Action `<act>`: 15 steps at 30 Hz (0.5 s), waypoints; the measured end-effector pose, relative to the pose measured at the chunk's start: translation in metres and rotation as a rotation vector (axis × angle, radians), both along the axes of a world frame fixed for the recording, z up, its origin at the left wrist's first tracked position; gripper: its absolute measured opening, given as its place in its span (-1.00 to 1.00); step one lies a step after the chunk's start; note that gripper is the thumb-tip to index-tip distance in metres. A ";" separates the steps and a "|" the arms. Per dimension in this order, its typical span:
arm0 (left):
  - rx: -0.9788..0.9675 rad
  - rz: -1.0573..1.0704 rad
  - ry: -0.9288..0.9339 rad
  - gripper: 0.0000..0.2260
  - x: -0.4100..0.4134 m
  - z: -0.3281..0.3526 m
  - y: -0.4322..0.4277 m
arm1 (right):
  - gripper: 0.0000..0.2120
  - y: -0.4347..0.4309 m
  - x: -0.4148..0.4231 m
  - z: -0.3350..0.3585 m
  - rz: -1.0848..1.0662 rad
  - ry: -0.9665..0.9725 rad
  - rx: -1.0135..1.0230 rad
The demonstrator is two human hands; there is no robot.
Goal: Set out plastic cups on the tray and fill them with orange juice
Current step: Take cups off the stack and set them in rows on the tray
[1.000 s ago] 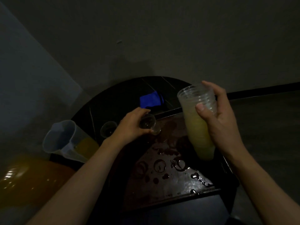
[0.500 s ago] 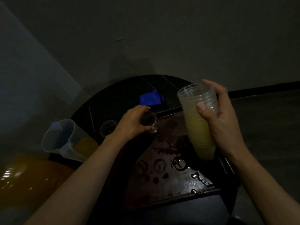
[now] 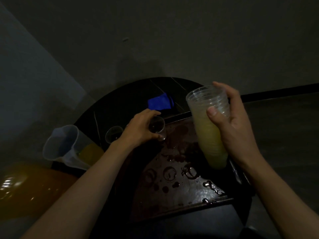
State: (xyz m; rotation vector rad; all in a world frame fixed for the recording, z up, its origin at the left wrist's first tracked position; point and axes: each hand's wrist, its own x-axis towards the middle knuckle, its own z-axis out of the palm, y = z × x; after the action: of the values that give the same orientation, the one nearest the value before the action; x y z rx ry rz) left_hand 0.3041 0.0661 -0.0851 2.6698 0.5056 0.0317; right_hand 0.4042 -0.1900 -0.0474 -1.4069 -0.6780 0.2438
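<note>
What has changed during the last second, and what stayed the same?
The left hand, gripping the single cup, edged slightly toward the far corner of the tray. Nothing was taken or released. The right hand holding the cup stack, the jug, the second cup and the blue cloth stayed put.

Dim, bare indoor room; kind not certain, we read it as domestic; plain grey wall [image 3: 172, 40] with a black strip [image 3: 279, 91] along it; small round black table [image 3: 120, 107] set close against the wall; on the table a wet metal tray [image 3: 189, 192], a clear jug [image 3: 65, 145], a blue cloth [image 3: 158, 102].
</note>
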 end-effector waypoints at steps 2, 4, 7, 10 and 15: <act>0.002 -0.009 -0.006 -0.26 -0.001 -0.001 0.001 | -0.49 0.000 -0.001 0.001 0.000 0.001 -0.004; -0.002 -0.007 -0.008 -0.27 -0.001 -0.002 0.001 | -0.50 0.001 -0.001 0.001 -0.005 -0.001 -0.002; -0.007 0.003 -0.015 -0.27 0.000 -0.002 0.001 | -0.49 0.001 -0.002 0.000 0.001 0.001 -0.003; -0.005 0.000 -0.023 -0.27 -0.001 -0.002 0.002 | -0.49 0.002 -0.004 -0.001 0.017 -0.008 -0.013; -0.028 0.033 -0.114 -0.41 -0.004 -0.001 0.003 | -0.46 0.002 -0.004 0.000 0.022 -0.015 -0.024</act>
State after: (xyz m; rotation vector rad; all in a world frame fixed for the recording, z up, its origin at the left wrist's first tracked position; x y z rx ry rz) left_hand 0.3000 0.0688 -0.0858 2.6144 0.5096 0.1847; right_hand 0.4004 -0.1878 -0.0476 -1.4264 -0.7050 0.2601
